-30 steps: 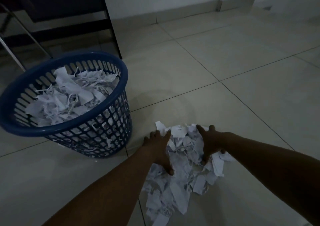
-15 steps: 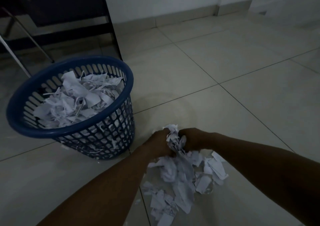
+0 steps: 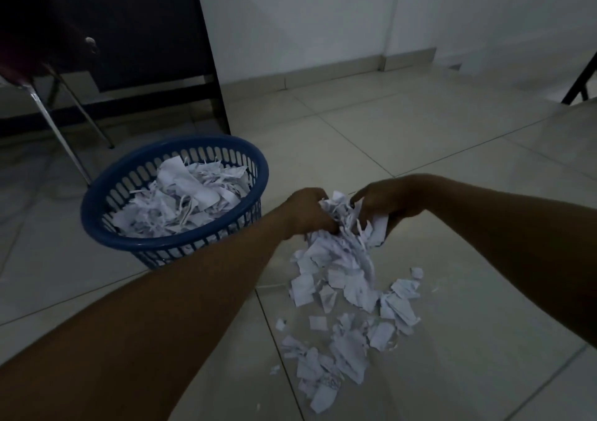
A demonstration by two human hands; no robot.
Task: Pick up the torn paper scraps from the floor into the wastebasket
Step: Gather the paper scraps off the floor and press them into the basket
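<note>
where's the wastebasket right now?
Head view, left of centre: the blue wastebasket stands on the tiled floor, left of both hands, before the dark desk leg, already holding paper scraps.

View: single head-worn wide-angle camera, no second view to overlap
Facing: forward and down along both forearms
Near field: left hand and right hand, close below the lens
Mid field: wastebasket at left
Far field: wall at top

Tiled floor bears blue wastebasket and paper scraps.
</note>
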